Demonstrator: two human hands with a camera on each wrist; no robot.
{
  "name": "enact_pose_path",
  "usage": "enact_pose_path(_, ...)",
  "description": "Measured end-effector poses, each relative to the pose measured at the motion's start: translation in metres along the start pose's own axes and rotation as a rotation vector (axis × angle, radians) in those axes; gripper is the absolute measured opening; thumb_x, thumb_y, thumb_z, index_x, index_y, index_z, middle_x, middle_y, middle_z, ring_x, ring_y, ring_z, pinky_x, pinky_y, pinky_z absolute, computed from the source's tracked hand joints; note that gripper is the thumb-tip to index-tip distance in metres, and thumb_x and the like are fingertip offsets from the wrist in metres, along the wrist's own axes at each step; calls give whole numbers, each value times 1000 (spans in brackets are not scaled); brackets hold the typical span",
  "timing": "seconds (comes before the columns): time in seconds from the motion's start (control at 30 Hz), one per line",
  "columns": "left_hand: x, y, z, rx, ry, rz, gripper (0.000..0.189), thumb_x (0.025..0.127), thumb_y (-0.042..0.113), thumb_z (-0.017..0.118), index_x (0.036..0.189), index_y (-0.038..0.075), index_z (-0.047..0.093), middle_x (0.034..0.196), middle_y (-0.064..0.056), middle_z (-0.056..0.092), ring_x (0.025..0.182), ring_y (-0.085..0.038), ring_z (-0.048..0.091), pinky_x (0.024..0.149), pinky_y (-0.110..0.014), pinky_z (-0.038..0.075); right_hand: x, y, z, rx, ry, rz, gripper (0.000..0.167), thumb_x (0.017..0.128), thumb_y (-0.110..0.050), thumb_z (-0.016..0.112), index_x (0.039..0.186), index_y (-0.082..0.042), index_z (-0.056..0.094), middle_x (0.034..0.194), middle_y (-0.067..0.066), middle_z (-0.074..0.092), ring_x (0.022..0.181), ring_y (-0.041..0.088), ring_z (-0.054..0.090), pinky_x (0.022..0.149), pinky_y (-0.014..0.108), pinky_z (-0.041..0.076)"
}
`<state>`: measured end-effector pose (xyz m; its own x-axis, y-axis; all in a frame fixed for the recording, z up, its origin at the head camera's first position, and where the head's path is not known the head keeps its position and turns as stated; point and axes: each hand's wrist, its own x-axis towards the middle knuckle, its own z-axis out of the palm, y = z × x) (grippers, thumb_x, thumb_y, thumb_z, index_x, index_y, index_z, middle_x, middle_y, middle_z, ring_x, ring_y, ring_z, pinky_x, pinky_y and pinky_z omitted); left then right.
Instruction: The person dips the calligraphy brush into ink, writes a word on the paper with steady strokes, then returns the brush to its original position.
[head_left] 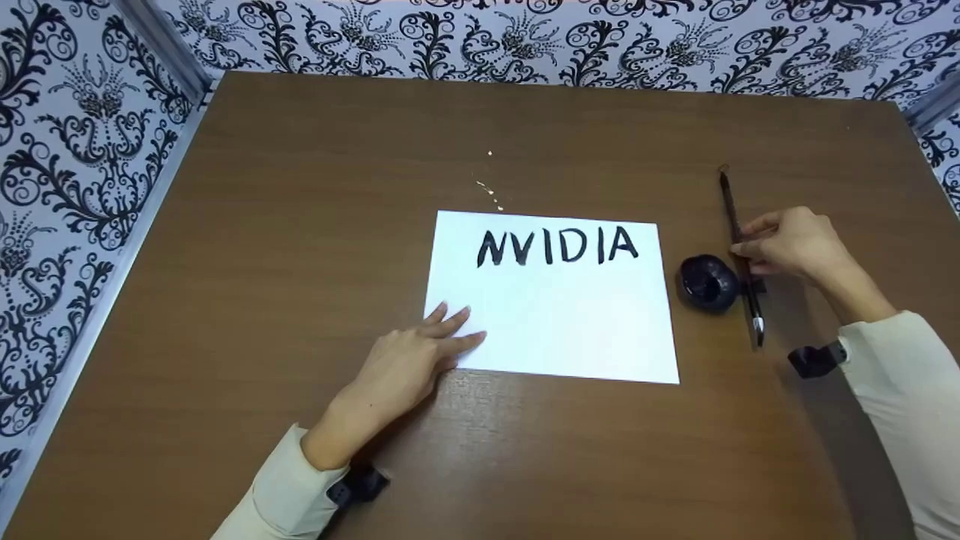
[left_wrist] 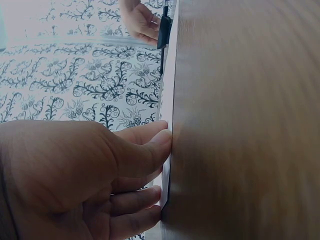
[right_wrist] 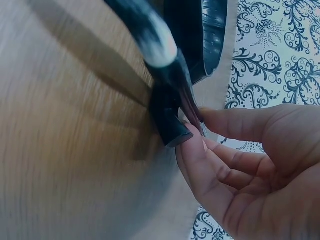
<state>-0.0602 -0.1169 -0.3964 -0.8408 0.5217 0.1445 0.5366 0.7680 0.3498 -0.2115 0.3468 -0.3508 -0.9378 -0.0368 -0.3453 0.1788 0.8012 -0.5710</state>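
A white sheet of paper (head_left: 570, 315) bearing "NVIDIA" in thick black letters lies on the wooden table. My left hand (head_left: 409, 367) rests on its lower left corner with fingers extended; the left wrist view shows the fingertips (left_wrist: 160, 140) along the paper's edge. At the right, my right hand (head_left: 799, 244) pinches a dark brush (head_left: 729, 199) between thumb and fingers. The brush's lower end has a pale band and points toward me. Right beside it sits a small dark ink bowl (head_left: 709, 283), whose stubby handle (right_wrist: 170, 125) is under the brush in the right wrist view.
Several tiny pale flecks (head_left: 487, 189) are scattered on the wooden table (head_left: 262, 225) beyond the paper. Black-and-white patterned walls (head_left: 517, 45) stand behind the table and along its left side. Each wrist carries a small black camera (head_left: 817, 360).
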Motion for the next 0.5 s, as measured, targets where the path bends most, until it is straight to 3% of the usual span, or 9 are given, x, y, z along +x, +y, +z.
enact_pose_path(0.3, 0, -2, 0, -6, -28, -4, 38, 91, 7, 63, 126, 22, 65, 138, -6, 51, 124, -31, 49, 44, -29, 38, -4, -1, 3, -7, -10, 8, 49, 91, -27, 66, 120, 11, 56, 93, 18, 69, 67, 19, 69, 62, 33, 55)
enact_pose_path(0.4, -1, -2, 0, -8, -48, -10, 40, 90, 7, 64, 128, 20, 63, 139, -8, 50, 125, -33, 48, 43, -29, 39, -7, -3, 4, -78, 15, -35, 54, 93, -34, 60, 122, 11, 55, 101, 26, 67, 78, 30, 69, 70, 43, 54)
enact_pose_path(0.5, -1, -2, -1, -23, -87, -24, 44, 91, 9, 64, 133, 17, 58, 142, -9, 47, 128, -34, 45, 53, -36, 50, -14, -6, 6, -193, 75, -102, 60, 95, -43, 55, 124, 9, 54, 108, 30, 63, 91, 43, 63, 78, 54, 47)
